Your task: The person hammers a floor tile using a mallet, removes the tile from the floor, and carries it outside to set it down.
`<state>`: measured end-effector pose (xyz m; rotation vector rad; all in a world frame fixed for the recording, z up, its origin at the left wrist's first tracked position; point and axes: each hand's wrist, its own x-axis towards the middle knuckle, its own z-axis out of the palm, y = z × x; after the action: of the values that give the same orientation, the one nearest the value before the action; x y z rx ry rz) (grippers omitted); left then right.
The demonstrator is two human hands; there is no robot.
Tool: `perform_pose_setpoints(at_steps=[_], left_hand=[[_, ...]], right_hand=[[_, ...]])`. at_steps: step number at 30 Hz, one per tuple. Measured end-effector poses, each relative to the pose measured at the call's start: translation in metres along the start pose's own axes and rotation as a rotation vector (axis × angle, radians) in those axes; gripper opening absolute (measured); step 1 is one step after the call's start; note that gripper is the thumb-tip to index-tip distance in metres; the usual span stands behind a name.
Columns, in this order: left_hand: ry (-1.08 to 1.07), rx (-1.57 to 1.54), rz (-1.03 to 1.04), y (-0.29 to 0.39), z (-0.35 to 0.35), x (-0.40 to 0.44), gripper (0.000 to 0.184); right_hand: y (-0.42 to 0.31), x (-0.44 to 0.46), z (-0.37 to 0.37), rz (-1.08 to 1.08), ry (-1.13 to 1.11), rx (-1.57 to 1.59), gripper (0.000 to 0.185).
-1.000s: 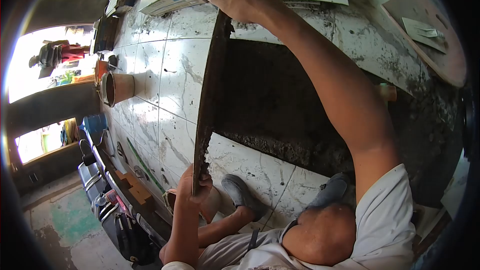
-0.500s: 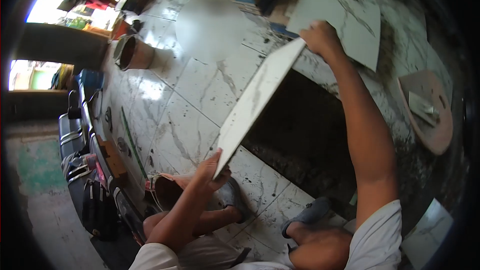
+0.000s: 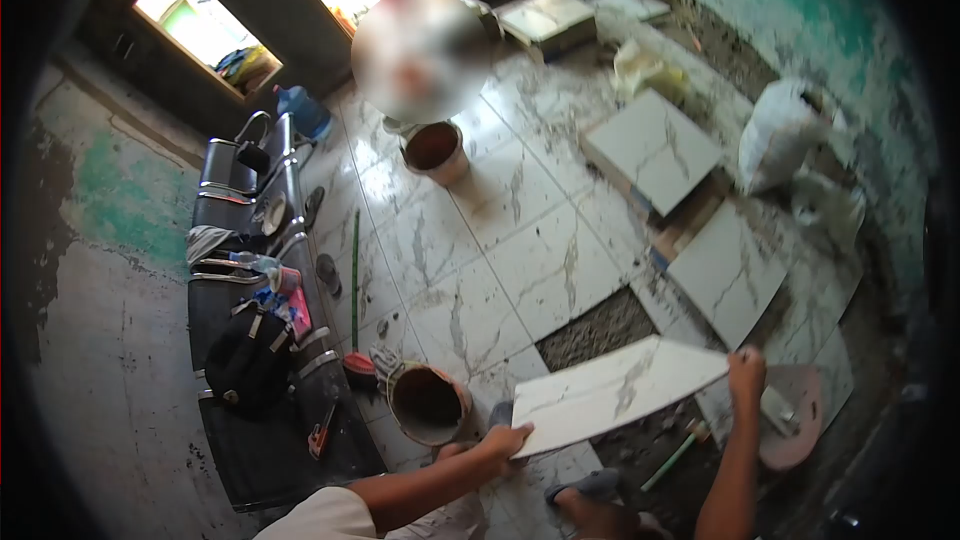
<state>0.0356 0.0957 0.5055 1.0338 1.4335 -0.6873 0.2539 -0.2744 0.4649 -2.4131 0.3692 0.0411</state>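
Observation:
A white marble-patterned floor tile (image 3: 612, 392) is held between my two hands, tilted over a bare patch of grey mortar (image 3: 598, 330) in the floor. My left hand (image 3: 508, 442) grips its near left corner. At its right corner, my right hand (image 3: 746, 374) is closed on the edge. Partly below the tile lies a tool with a green handle (image 3: 668, 462); its head is small and hard to make out. A trowel (image 3: 779, 410) rests on a pinkish board (image 3: 806, 432) just beyond my right hand.
Two buckets, a near one (image 3: 428, 406) and a farther one (image 3: 440, 154), stand on the tiled floor. Black linked seats (image 3: 225, 475) with a backpack (image 3: 250, 355) line the left. Stacked tiles (image 3: 655, 148), a loose tile (image 3: 728, 270) and a white sack (image 3: 778, 135) are at right.
My view has swung toward the seats and far wall. The tile has gone from steeply slanted to flatter, with my right hand lower; both hands keep their grip.

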Motion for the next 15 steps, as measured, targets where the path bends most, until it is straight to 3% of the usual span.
perform_pose_setpoints(at_steps=[3, 4, 5, 8, 12, 13, 15], left_hand=[[0.061, 0.287, 0.075, -0.013, -0.043, -0.053, 0.04], [0.081, 0.251, 0.069, 0.018, -0.047, -0.137, 0.041], [0.104, 0.219, 0.054, 0.044, -0.057, -0.219, 0.054], [-0.083, 0.071, 0.049, 0.013, -0.104, -0.16, 0.058], [-0.145, -0.063, 0.127, 0.063, -0.167, -0.226, 0.046], [-0.132, -0.12, 0.119, 0.077, -0.182, -0.242, 0.034], [-0.099, -0.172, 0.036, 0.108, -0.213, -0.267, 0.028]], right_hand=[[-0.06, -0.055, -0.086, -0.006, 0.0, -0.089, 0.02], [-0.081, -0.07, -0.107, -0.001, 0.025, -0.051, 0.023], [-0.107, -0.084, -0.126, 0.07, -0.001, -0.04, 0.022], [-0.155, -0.103, -0.156, 0.069, -0.006, -0.086, 0.02], [-0.254, -0.123, -0.167, 0.045, -0.011, -0.117, 0.018], [-0.278, -0.123, -0.162, 0.029, -0.003, -0.13, 0.018], [-0.317, -0.12, -0.144, 0.057, 0.039, -0.079, 0.016]])
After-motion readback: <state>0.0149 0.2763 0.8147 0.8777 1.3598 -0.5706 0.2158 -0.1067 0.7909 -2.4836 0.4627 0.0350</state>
